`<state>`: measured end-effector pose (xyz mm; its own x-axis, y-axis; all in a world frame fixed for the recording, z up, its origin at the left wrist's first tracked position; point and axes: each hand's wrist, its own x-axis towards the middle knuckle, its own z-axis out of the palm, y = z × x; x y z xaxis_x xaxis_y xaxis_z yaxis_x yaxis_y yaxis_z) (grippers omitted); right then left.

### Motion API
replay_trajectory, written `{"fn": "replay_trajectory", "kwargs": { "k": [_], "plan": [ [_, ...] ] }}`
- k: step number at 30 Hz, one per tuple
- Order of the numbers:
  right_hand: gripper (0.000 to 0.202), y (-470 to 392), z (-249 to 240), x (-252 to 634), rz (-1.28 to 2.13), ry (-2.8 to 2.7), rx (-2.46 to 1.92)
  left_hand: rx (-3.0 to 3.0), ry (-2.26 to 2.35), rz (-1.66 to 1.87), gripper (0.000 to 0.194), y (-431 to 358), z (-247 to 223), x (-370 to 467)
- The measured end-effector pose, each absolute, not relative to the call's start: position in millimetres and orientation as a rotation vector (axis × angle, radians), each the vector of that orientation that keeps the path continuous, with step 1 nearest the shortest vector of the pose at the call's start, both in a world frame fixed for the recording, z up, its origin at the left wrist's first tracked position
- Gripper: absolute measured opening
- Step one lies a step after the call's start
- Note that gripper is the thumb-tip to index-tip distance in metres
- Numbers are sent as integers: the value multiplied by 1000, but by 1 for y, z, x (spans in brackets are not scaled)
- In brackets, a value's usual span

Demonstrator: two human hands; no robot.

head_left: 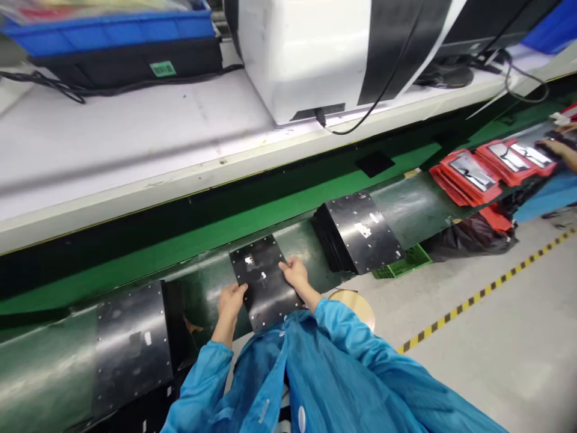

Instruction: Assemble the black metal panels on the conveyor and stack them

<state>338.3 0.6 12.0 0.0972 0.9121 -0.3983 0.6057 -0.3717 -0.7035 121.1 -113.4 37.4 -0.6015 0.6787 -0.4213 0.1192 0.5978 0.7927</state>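
By the left hand [231, 300] and the right hand [295, 273], a black sheet [265, 285] is pinched at opposite edges over the green table [297, 237]. Positioning seems to be the step in hand; an even two-sided grip is called for. A black stack [365, 228] is set beyond the right hand, a dark pile [130, 343] beyond the left.

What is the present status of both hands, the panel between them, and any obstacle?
Left hand and right hand hold opposite edges of black panel. Panel over green work surface. Left stack and right stack apart from it; no blockage seen.
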Motion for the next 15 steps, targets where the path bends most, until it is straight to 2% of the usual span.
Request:
{"fn": "replay_trajectory", "kwargs": {
  "k": [3,5,10,15],
  "plan": [
    [31,30,55,404,1042,-1450,-1798,626,1818,1062,51,-91,84,163],
    [35,56,80,459,996,-1363,-1733,644,1660,1121,54,-65,113,205],
    [32,116,119,584,945,-1117,-1752,893,1338,1032,32,11,153,316],
    [26,151,132,648,810,-972,-1904,1047,1404,917,27,64,148,396]
  ]
}}
